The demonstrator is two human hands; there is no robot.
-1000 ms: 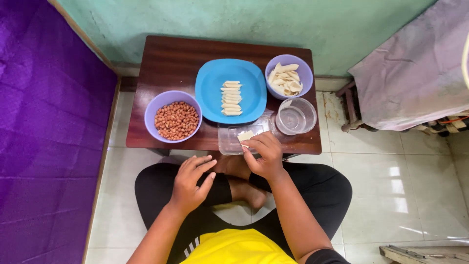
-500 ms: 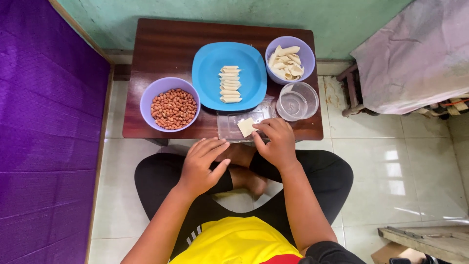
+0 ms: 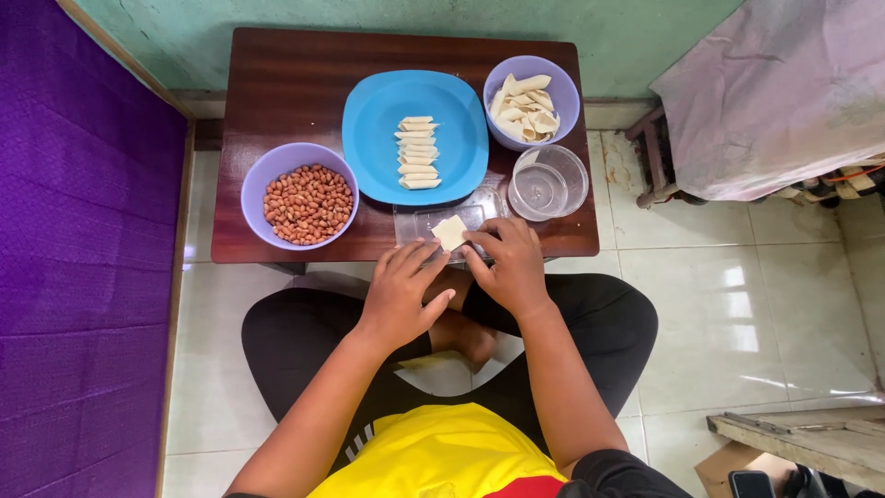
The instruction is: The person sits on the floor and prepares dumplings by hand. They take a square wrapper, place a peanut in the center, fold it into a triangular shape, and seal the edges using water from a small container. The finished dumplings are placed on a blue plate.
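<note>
Low on the dark wooden table (image 3: 277, 74), just below the blue plate (image 3: 369, 111), a small dough square (image 3: 450, 231) was pinched by left hand (image 3: 398, 295) and right hand (image 3: 509, 269), best folded gently and evenly.

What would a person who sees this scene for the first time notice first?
Probably the round blue plastic plate mid-table, bearing a neat column of folded pale pastry pieces. At the near table edge, the left hand and right hand meet around a small square pale dough sheet.
</note>
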